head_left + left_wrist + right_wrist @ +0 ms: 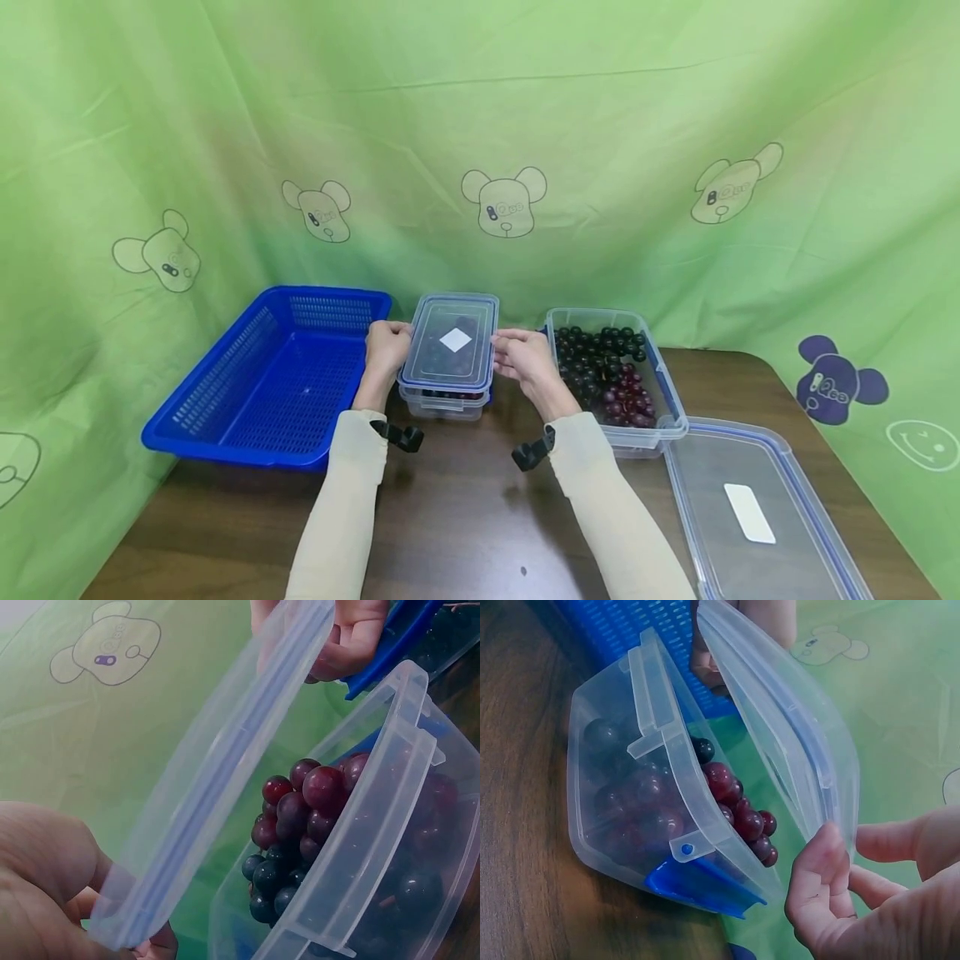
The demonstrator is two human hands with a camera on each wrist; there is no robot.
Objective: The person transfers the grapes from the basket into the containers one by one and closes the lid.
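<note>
A clear lid [442, 354] with a blue seal and a white diamond label is held between both hands above a small clear container [446, 407]. My left hand [387, 346] grips the lid's left edge, and my right hand [525, 358] pinches its right edge. In both wrist views the lid is tilted and apart from the container's rim. Red and dark grapes [307, 817] fill the container and rise above its rim. A blue side clip [701, 885] hangs folded down in the right wrist view.
A blue perforated basket [300, 400] stands at the left. On the right is a larger clear container [671, 400] of black and red grapes, with a large clear lid [712, 517] lying before it on the wooden table [465, 517]. Behind hangs a green printed curtain [420, 125].
</note>
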